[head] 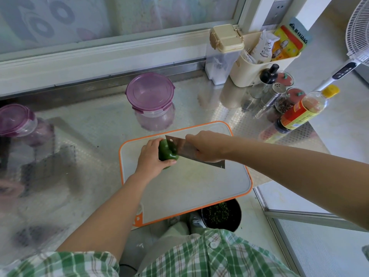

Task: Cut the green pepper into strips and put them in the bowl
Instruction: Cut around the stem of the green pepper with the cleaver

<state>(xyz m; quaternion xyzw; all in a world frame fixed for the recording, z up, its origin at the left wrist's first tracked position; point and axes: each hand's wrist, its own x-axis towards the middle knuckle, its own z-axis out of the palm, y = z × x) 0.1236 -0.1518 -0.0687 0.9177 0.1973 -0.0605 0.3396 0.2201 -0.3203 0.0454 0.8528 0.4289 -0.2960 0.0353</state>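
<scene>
1. The metal counter (89, 136) is carrying everything. Its left half is lying open, while bottles and jars (299, 114) are crowding the far right corner, well apart from the work.
2. The orange-rimmed cutting board (189, 188) is sitting at the counter's near edge, directly in front of the person. Its near corner seems to be overhanging the front. The whole near half of the board is lying bare, giving room for strips to fall and be swept aside.
3. A purple-lidded container (150, 96) is standing just beyond the board's far edge, lid on. A second one (17, 120) is sitting far left. No open bowl is showing, so I cannot tell where the strips are meant to go.
4. A dark bin (221, 214) is standing on the floor below the board's near right corner.
5. The cleaver (182, 148) is slanting across the board's far half, its tip end touching the pepper, probably lining up a first cut.
6. The right hand (209, 146) is closing round the cleaver near the top of the blade, hiding the handle.
7. The left hand (151, 158) is wrapping round the pepper from the left, thumb on the near side, steadying it against rolling. Its fingers are lying close to the blade.
8. The green pepper (166, 151) is sitting whole on the board's far left part, between hand and blade.
</scene>
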